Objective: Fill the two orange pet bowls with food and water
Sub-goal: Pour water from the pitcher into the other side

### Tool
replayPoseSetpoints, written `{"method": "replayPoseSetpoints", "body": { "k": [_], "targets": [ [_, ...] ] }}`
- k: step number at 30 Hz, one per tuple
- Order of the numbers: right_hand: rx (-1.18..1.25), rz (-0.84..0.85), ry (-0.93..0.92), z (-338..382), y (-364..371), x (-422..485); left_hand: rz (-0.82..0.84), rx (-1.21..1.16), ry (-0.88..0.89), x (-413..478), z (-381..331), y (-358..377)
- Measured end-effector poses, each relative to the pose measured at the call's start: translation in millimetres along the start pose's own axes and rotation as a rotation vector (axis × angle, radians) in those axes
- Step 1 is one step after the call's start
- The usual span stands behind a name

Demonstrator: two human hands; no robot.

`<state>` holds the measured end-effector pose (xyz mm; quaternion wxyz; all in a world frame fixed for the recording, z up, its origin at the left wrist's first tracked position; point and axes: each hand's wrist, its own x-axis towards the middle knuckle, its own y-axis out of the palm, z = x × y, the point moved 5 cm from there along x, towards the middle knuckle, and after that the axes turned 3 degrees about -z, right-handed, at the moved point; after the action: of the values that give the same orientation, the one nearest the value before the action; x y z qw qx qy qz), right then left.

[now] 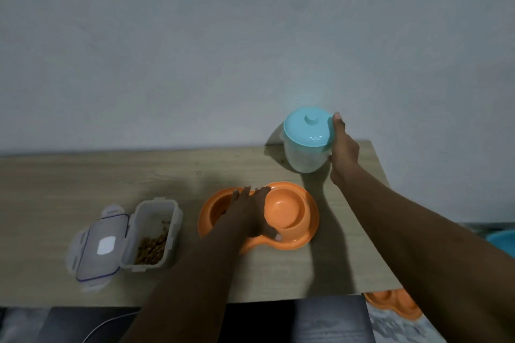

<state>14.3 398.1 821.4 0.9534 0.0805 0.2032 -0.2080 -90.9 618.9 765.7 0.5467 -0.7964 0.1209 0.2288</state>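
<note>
Left hand (250, 211) fingers rest spread on the orange bowls (289, 211); right hand (344, 153) fingers clasp the lidded jug (306, 145) near the table's (83, 175) far edge.

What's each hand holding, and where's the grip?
Right hand grips the lidded blue jug by its right side, fingers reaching the lid rim. Left hand rests on the orange double bowl, steadying its middle, not lifting.

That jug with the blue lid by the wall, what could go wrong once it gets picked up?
1. The right hand grips the jug from one side only; it might tip or slip.
2. The lid is still on, so it may drop off while pouring.
3. The left hand lies across the orange bowls, so water could splash it.
</note>
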Motion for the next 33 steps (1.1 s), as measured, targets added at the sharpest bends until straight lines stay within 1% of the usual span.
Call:
{"method": "replayPoseSetpoints", "body": {
  "k": [5,7,10,14,17,19,22,29,33],
  "targets": [
    [0.033,0.090,0.057,0.9,9.4,11.9,0.036,0.022,0.007,-2.0,-3.9,-1.6],
    [0.022,0.144,0.067,1.6,12.3,16.5,0.065,0.048,0.071,-5.3,-11.3,-3.6],
    [0.026,0.195,0.084,6.2,13.5,18.1,0.061,0.107,0.178,-8.4,-18.5,-4.7],
    [0.064,0.177,0.095,7.5,9.1,13.8,0.048,0.106,0.179,-8.9,-18.4,-5.3],
    [0.040,0.137,0.071,9.0,2.7,8.7,0.050,0.094,0.161,-12.2,-19.1,-6.4],
    [0.003,0.116,0.019,14.3,-4.2,1.7,0.048,0.061,0.098,-14.5,-18.4,-8.5],
    [-0.096,0.134,-0.113,19.5,-14.5,-11.2,0.046,0.005,-0.032,-15.2,-13.9,-11.0],
    [-0.319,0.159,-0.396,14.1,-29.2,-34.2,0.042,0.012,-0.023,-17.3,-18.0,-11.0],
    [-0.443,0.156,-0.479,8.6,-31.1,-44.0,0.049,0.005,-0.024,-19.6,-17.1,-11.4]
  ]
}}
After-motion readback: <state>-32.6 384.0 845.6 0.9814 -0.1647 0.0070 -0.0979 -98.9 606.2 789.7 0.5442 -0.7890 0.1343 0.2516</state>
